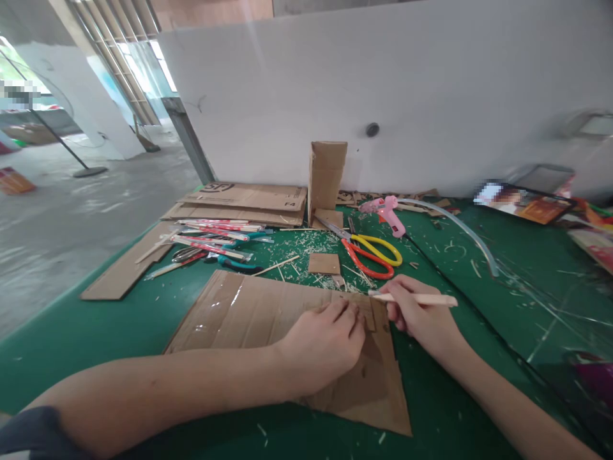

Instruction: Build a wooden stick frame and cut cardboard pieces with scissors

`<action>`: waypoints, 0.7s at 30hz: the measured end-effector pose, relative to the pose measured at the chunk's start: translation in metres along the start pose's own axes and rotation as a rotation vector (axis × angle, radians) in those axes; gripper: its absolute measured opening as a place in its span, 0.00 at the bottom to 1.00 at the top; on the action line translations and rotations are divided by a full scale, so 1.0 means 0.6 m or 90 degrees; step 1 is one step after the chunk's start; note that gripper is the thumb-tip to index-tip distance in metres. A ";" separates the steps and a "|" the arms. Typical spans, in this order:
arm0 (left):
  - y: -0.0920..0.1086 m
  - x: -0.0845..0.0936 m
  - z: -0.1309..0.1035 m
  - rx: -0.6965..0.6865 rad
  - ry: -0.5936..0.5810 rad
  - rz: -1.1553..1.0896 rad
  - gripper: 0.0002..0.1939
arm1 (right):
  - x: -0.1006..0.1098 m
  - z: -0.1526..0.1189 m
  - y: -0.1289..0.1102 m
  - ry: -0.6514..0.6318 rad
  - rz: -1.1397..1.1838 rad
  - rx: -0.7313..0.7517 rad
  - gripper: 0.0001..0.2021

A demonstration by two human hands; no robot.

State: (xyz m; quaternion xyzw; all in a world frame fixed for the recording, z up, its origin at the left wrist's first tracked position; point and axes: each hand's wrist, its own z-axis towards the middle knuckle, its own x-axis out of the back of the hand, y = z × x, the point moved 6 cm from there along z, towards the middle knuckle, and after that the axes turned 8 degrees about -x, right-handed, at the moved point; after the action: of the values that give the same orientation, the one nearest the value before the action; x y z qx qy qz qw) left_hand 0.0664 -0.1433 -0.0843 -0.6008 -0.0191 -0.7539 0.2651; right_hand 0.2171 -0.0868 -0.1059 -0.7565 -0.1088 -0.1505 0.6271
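A large brown cardboard sheet [268,319] with glossy tape at its left end lies on the green table. My left hand [325,342] presses on it, fingers bent and close together over a smaller cardboard piece [368,311] near the sheet's right end. My right hand [412,313] is closed around a pale pen-shaped tool [433,299], whose tip is at the sheet's upper right edge. Just beyond the sheet lie a small cardboard square [324,263] and scissors [366,252] with one yellow and one orange handle.
Behind are a pink glue gun [390,214], an upright cardboard piece [328,176] and stacked cardboard [244,198]. Packaged sticks [215,237] and teal-handled pliers [239,264] lie left. A phone [524,201] leans at the right. Wood shavings litter the green table [454,409].
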 end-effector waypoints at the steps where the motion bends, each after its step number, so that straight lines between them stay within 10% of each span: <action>1: 0.000 -0.001 -0.001 -0.001 -0.001 0.001 0.17 | 0.000 0.001 0.003 0.001 -0.010 -0.010 0.11; 21: 0.001 0.011 0.002 -0.005 -0.032 0.008 0.15 | -0.003 -0.008 -0.010 0.041 -0.166 0.076 0.10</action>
State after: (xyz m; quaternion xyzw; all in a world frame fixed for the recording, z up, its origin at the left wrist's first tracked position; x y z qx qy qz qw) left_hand 0.0670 -0.1456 -0.0782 -0.6208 -0.0189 -0.7369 0.2670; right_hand 0.2130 -0.0905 -0.0999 -0.6920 -0.1947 -0.2483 0.6492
